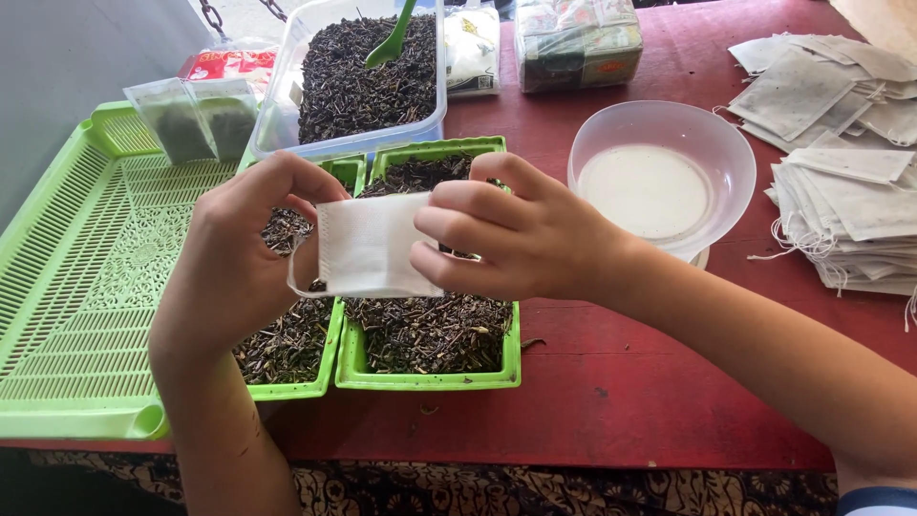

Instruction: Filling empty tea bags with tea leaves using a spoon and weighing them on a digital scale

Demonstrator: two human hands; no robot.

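Observation:
Both hands hold one empty white tea bag (368,247) over two small green trays of dark loose tea (430,334). My left hand (239,253) pinches the bag's left edge. My right hand (511,234) grips its right side, fingers curled over the front. The bag hangs just above the tea, with a thin string looping off its lower left corner.
A clear tub of loose tea (368,76) with a green scoop (392,38) stands behind. A large green perforated tray (86,277) at left holds two filled bags (196,119). A clear round bowl (659,172) and stacks of empty bags (845,191) lie right on the red table (611,382).

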